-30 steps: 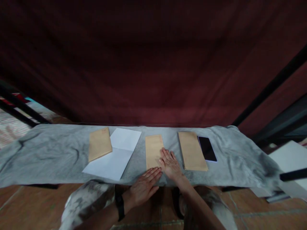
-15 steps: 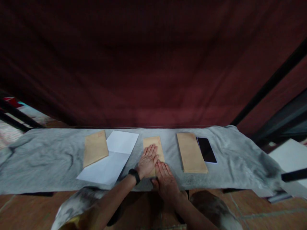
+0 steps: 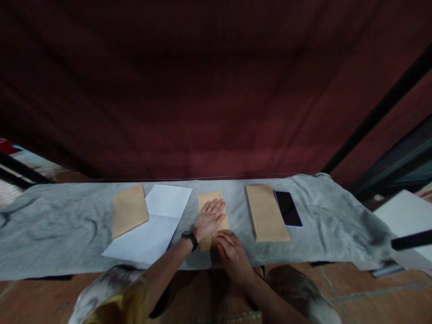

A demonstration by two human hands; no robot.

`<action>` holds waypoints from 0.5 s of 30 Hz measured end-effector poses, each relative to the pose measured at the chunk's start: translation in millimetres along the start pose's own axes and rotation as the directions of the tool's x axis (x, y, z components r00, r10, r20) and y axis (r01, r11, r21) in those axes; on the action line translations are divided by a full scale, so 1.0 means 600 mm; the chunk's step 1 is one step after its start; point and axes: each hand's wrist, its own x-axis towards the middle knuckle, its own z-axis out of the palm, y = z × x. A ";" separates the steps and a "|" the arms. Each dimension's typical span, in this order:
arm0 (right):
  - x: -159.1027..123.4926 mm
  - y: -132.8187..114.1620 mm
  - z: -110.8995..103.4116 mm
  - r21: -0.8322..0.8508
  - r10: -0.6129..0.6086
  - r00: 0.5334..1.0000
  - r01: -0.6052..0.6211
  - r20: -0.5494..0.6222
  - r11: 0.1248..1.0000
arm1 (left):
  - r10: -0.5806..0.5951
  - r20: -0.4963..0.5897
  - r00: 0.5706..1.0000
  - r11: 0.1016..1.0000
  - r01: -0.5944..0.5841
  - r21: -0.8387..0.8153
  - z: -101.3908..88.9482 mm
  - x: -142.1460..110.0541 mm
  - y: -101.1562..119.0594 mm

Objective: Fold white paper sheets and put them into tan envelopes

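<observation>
A narrow brown paper envelope [image 3: 209,196] lies on the grey cloth [image 3: 77,225] right in front of me. Flat across its middle rests my left hand [image 3: 209,218], fingers stretched out, with a dark watch on the wrist. My right hand [image 3: 232,256] touches the envelope's lower right edge; its fingers are bent a little and hold nothing that I can see. Left of my hands, another brown envelope [image 3: 130,211] partly covers a creased sheet of white paper [image 3: 168,200]. To the right lies a stack of brown envelopes [image 3: 268,213].
A dark-screened phone [image 3: 288,208] lies against the envelope stack on its right side. Behind the cloth hangs a dark red curtain [image 3: 216,112]. A black bar [image 3: 378,112] slants down at the right, and a white panel [image 3: 405,213] stands beyond the cloth's right end.
My left hand has shifted slightly up and stays flat on the envelope. My right hand's fingers have bent and drawn back toward the envelope's lower edge. The view has tilted slightly.
</observation>
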 end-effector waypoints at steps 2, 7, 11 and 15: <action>0.007 0.009 -0.002 -0.054 0.034 0.999 -0.034 0.000 0.998 | 0.023 -0.019 1.000 1.000 -0.023 0.001 -0.003 -0.028 0.011; 0.026 0.029 -0.008 -0.055 0.172 0.983 -0.176 -0.068 0.983 | 0.089 -0.008 0.996 0.996 -0.089 -0.012 -0.016 -0.093 0.041; 0.036 0.038 -0.011 -0.060 0.213 0.974 -0.218 -0.078 0.974 | 0.147 0.022 0.989 0.989 -0.147 -0.016 -0.027 -0.127 0.060; 0.042 0.039 -0.009 -0.131 0.227 0.970 -0.237 -0.091 0.963 | 0.191 0.038 0.981 0.982 -0.190 -0.020 -0.037 -0.152 0.073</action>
